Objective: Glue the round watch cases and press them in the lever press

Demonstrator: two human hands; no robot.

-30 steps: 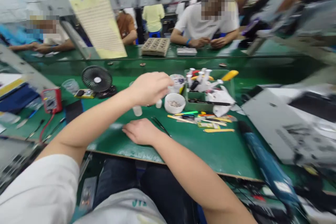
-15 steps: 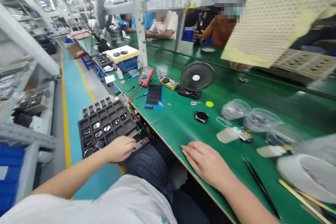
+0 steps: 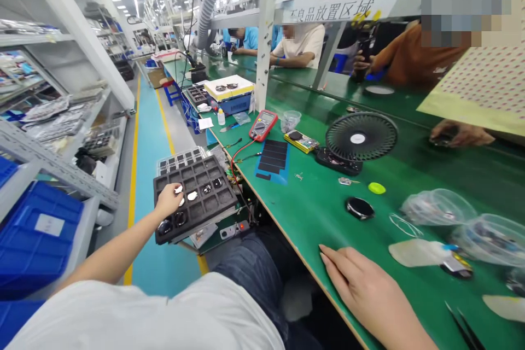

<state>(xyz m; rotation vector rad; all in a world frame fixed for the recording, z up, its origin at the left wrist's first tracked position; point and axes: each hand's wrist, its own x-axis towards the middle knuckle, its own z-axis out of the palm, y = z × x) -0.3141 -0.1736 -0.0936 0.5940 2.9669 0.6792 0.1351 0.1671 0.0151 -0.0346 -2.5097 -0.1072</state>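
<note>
My left hand (image 3: 168,201) reaches over a black foam tray (image 3: 223,201) with square compartments, its fingertips pinched at a small shiny round watch case (image 3: 179,190). Whether the case is lifted clear of its compartment I cannot tell. Beside it in the tray lie a silvery watch case (image 3: 192,196) and several darker ones, some partly behind the hand. My right hand (image 3: 365,290) rests palm down near the front edge of the green bench (image 3: 287,208), fingers stretched out, holding nothing. Beyond it sits a round black watch (image 3: 360,208).
A black fan (image 3: 361,136), a red multimeter (image 3: 263,126) and a dark panel sheet (image 3: 273,158) stand farther back. At the right are a white bottle (image 3: 418,252), clear tubs (image 3: 438,208) and tweezers (image 3: 463,325). A co-worker's hand (image 3: 463,134) is across the bench.
My left hand has moved from the tray's near right corner leftward over the tray, to a watch case. My right hand stays on the bench. The view has turned left.
</note>
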